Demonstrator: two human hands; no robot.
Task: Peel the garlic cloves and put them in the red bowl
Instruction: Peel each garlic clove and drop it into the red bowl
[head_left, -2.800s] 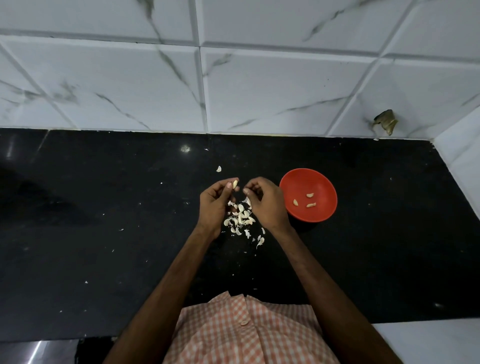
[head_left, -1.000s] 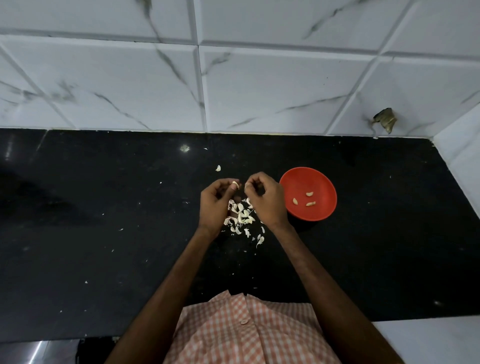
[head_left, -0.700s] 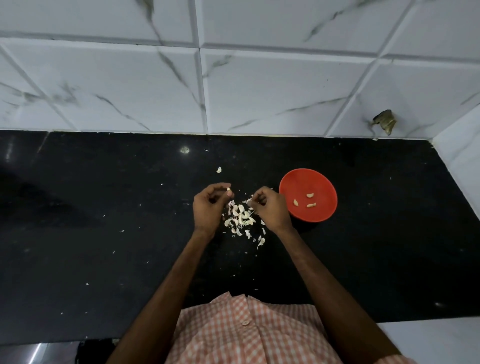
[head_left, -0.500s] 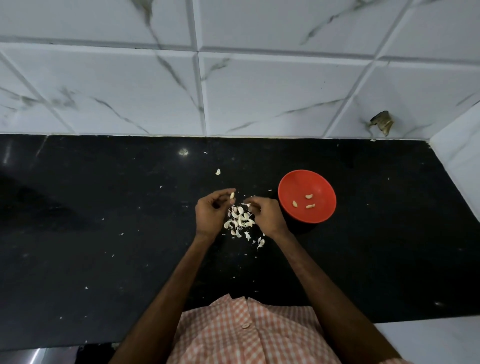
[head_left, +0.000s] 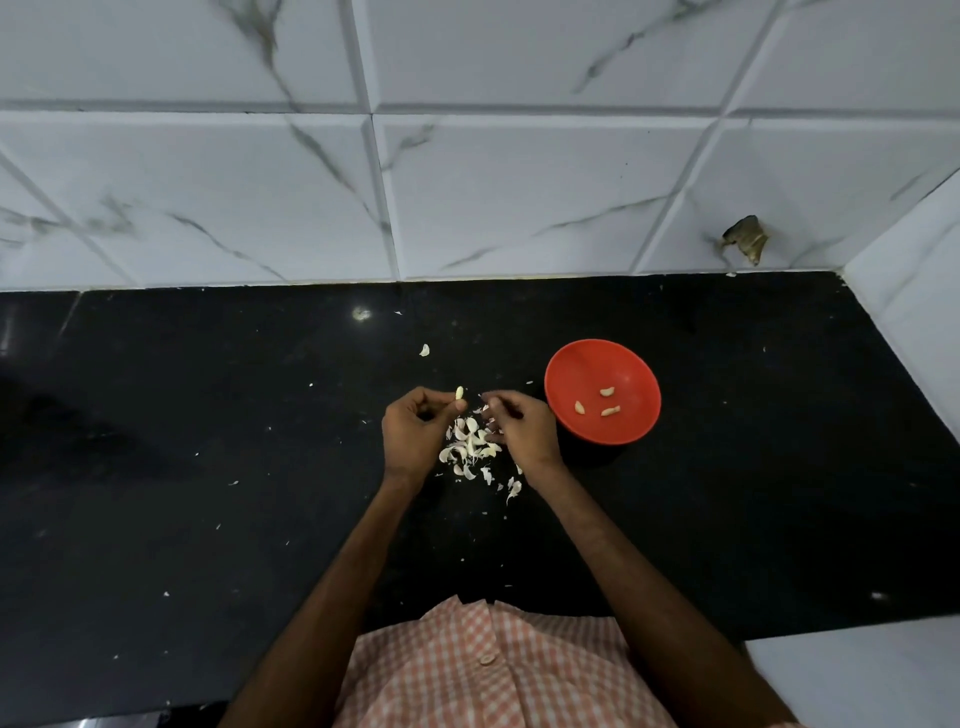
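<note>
though near red bowl (head_left: 626, 361), loose skins (head_left: 470, 441)

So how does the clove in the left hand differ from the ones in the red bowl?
The clove is pinched in the fingertips of the left hand; the three cloves lie loose in the red bowl. The held clove stands on end; the bowl's cloves lie flat, apart from each other. It looks pale yellow; they look more orange. All look peeled and close in size.

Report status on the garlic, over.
Left hand pinches a clove, right hand curled over the garlic pile, contents unclear. Three cloves in red bowl. Only the right hand between clove and bowl.
</note>
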